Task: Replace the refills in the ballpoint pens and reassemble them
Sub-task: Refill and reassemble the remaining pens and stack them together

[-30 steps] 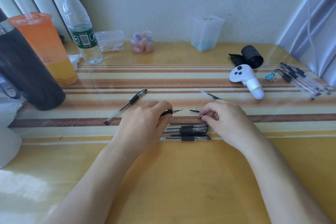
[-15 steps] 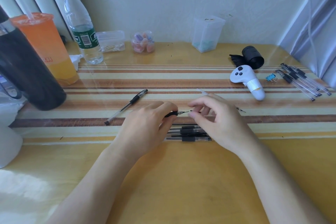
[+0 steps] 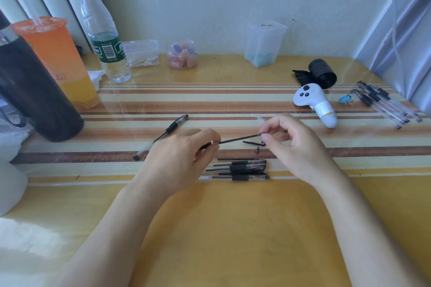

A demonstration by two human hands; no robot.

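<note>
Left hand (image 3: pixel 179 158) curls round the pen barrel (image 3: pixel 205 146); right hand (image 3: pixel 296 144) pinches the refill (image 3: pixel 238 139) by its end. The refill spans the gap between both hands' fingertips, with loose pens (image 3: pixel 242 168) just beneath them.

No word or number here can be read whole. The water bottle (image 3: pixel 106 30) wears a green label (image 3: pixel 120 47) with a white panel bearing a barcode (image 3: pixel 107 50) (the bars show, the digits do not). The white lettering beside it is too small to make out. The orange cup (image 3: pixel 56 53) has red block print (image 3: pixel 58 76) low on its side, blurred and partly hidden behind the dark flask (image 3: pixel 35 91), so no letter is sure. Any marking on the pens (image 3: pixel 242 167) lying on the tabletop (image 3: pixel 233 228) is too fine to tell.
</note>
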